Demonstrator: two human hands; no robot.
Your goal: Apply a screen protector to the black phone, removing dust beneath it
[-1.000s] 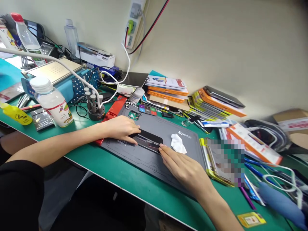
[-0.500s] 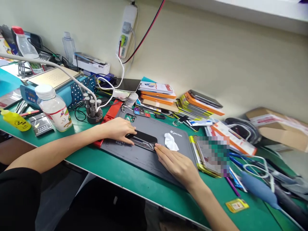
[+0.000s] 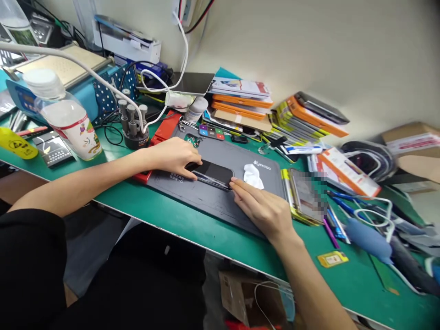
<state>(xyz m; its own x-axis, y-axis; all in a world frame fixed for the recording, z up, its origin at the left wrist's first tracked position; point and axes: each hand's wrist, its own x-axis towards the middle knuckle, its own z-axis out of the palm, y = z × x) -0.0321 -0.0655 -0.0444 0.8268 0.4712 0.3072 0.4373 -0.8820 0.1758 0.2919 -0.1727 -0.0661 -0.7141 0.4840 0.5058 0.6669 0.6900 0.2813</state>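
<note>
A black phone (image 3: 215,173) lies flat on a grey work mat (image 3: 206,201) on the green table. My left hand (image 3: 175,156) grips the phone's left end, fingers curled over it. My right hand (image 3: 263,211) rests on the mat with its fingertips pressed against the phone's right end, where a thin clear film edge shows. A crumpled white wipe (image 3: 253,176) lies on the mat just right of the phone.
A plastic bottle (image 3: 67,117), a yellow bottle (image 3: 17,144), a holder with a white cable (image 3: 135,128) and a red tool (image 3: 160,137) stand at left. Stacks of packaged screen protectors (image 3: 299,119) line the wall. Cables, pens and a blue blower (image 3: 367,233) lie at right.
The camera has tilted down and shifted; both hands stay on the phone's ends, the right fingertips pressing slightly closer onto its right edge.
</note>
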